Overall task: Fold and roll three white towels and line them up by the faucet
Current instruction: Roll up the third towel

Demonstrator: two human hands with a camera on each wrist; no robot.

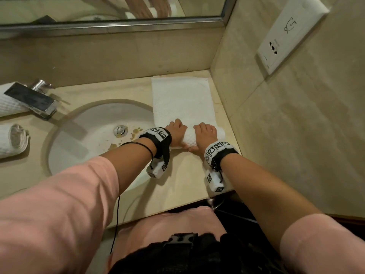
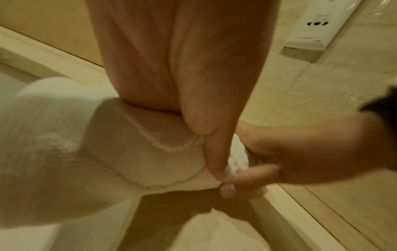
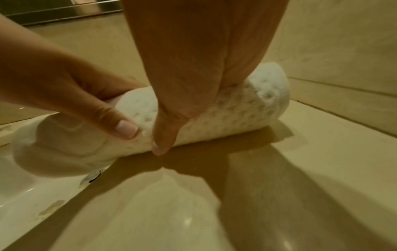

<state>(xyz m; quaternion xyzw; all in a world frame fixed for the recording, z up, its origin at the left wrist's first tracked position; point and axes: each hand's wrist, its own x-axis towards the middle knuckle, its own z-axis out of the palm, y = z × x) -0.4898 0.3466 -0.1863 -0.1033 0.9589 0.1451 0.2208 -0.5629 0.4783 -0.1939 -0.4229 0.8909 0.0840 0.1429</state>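
Beige counter (image 1: pixel 183 175), both hands, left hand (image 1: pixel 176 133), right hand (image 1: pixel 204 135), curled over half-rolled white towel (image 1: pixel 182 99)

Cut off by the head view's left edge: 2 rolled towels (image 1: pixel 11 140) at the worktop's (image 1: pixel 177 180) left end, 1 partly hidden behind the faucet (image 1: pixel 33 99). Blurred in the left wrist view: towel roll (image 2: pixel 49 144).

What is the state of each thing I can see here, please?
third towel: partly rolled, far part flat on the counter
left hand: grips the roll
right hand: grips the roll
rolled towel: finished, left of the sink
second rolled towel: finished, behind the faucet
faucet: no water running
sink: stained
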